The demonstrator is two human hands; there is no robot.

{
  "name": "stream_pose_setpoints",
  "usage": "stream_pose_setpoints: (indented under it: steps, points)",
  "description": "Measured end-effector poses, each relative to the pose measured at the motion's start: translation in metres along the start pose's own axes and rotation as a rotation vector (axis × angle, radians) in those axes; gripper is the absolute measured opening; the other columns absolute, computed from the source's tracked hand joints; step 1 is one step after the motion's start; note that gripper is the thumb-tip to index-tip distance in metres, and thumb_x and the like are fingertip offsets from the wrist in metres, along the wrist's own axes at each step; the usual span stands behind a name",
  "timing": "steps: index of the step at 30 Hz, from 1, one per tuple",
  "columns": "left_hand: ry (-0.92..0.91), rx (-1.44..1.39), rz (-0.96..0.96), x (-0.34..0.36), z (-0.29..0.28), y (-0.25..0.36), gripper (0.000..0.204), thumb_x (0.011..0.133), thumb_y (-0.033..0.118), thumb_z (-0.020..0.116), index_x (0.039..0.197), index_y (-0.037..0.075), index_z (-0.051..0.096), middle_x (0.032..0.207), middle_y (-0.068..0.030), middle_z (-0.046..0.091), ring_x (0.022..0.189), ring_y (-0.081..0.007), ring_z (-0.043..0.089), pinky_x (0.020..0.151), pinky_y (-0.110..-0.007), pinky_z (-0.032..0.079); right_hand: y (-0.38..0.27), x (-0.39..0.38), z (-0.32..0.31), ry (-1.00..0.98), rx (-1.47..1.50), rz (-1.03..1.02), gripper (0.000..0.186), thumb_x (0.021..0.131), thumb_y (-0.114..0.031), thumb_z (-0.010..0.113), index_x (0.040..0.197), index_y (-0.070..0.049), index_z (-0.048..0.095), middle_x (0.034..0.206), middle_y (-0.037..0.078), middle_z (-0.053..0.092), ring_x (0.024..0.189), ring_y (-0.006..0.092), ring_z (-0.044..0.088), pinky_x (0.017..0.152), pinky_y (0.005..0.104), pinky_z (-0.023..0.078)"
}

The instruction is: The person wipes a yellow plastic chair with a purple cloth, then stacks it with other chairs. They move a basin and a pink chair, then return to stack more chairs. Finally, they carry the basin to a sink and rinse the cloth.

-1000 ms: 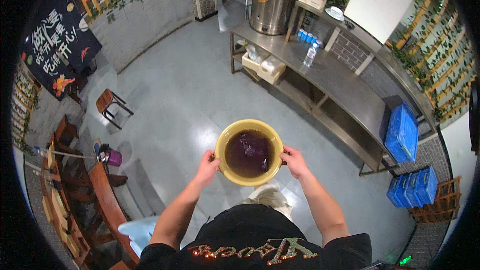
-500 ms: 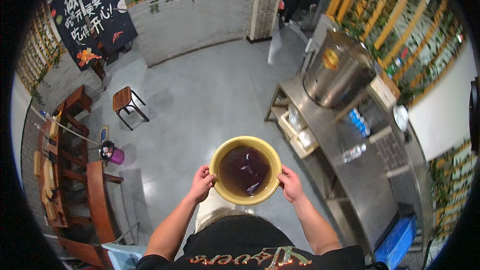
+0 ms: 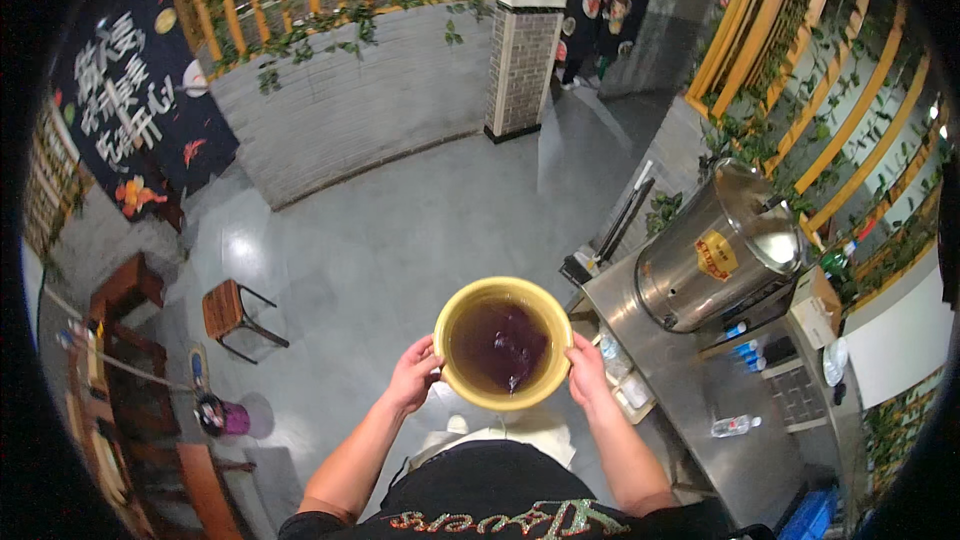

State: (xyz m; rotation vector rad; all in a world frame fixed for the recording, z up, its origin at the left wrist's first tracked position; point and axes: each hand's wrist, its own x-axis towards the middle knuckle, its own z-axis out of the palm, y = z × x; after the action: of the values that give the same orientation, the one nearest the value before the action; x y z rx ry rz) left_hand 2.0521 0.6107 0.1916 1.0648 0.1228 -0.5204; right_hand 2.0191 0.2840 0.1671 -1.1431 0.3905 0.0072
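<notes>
Between my two hands is a yellow basin (image 3: 449,392), held level in front of my body above the floor. Dark brownish-purple liquid (image 3: 500,345) fills much of it, with light glinting off the surface. My left hand (image 3: 415,372) grips the rim on the left side, thumb on the edge. On the opposite side my right hand (image 3: 585,370) holds the rim in the same way. The fingers beneath the basin are partly hidden.
On the right, a steel counter (image 3: 690,390) carries a large steel drum (image 3: 715,250) and a plastic bottle (image 3: 736,426). A wooden stool (image 3: 228,312) and a purple bin (image 3: 228,417) stand at left, near wooden benches (image 3: 205,485). A brick pillar (image 3: 515,70) rises ahead.
The view has tilted up and moved forward, so the stool and steel drum sit lower in the picture. Both hands still hold the basin, which stays level.
</notes>
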Motion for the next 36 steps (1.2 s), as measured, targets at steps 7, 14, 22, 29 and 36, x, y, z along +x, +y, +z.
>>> stream_pose_setpoints:
  steps: [7, 14, 22, 29, 36]
  points:
    - [-0.003, 0.089, 0.061, 0.200, -0.002, 0.091, 0.046, 0.092, 0.003, 0.059, 0.138, 0.004, 0.052, 0.120, -0.0028, 0.066, 0.099, -0.0113, 0.064, 0.080, -0.026, 0.051, -0.044, 0.198, 0.035, -0.037, 0.052, -0.016, 0.036, 0.095, 0.001, 0.048, 0.129, 0.002, 0.059, 0.118, 0.005, 0.066, 0.106, 0.0131, 0.061, 0.093, 0.0283, 0.048]
    - [0.043, 0.114, 0.011, 0.395, -0.004, 0.154, 0.042, 0.097, 0.007, 0.056, 0.138, 0.003, 0.050, 0.114, -0.0016, 0.067, 0.093, -0.0110, 0.064, 0.076, -0.027, 0.053, -0.103, 0.395, 0.051, -0.104, 0.047, -0.060, 0.034, 0.099, -0.001, 0.048, 0.133, 0.002, 0.056, 0.115, 0.003, 0.065, 0.103, 0.0103, 0.059, 0.089, 0.0268, 0.048]
    - [-0.022, 0.125, -0.015, 0.626, 0.054, 0.230, 0.034, 0.097, 0.005, 0.055, 0.132, 0.004, 0.054, 0.109, -0.0010, 0.065, 0.093, -0.0105, 0.063, 0.076, -0.027, 0.053, -0.168, 0.621, 0.011, -0.055, -0.073, -0.016, 0.039, 0.096, -0.003, 0.049, 0.134, 0.004, 0.056, 0.118, 0.006, 0.066, 0.103, 0.0136, 0.061, 0.092, 0.0292, 0.048]
    - [-0.230, 0.209, -0.061, 0.870, 0.097, 0.250, 0.032, 0.097, 0.004, 0.056, 0.129, 0.003, 0.055, 0.108, -0.0017, 0.065, 0.094, -0.0115, 0.063, 0.075, -0.029, 0.054, -0.226, 0.791, -0.035, 0.294, -0.045, -0.136, 0.037, 0.098, -0.016, 0.059, 0.131, 0.002, 0.060, 0.105, 0.004, 0.067, 0.086, 0.0092, 0.060, 0.076, 0.0263, 0.049]
    - [-0.510, 0.242, -0.294, 1.125, 0.237, 0.292, 0.038, 0.097, 0.010, 0.058, 0.134, 0.002, 0.052, 0.118, -0.0073, 0.063, 0.096, -0.0173, 0.065, 0.081, -0.034, 0.057, -0.271, 0.956, -0.133, 0.659, 0.090, -0.225, 0.029, 0.094, -0.016, 0.062, 0.117, 0.002, 0.065, 0.100, 0.004, 0.067, 0.085, 0.0124, 0.058, 0.075, 0.0294, 0.048]
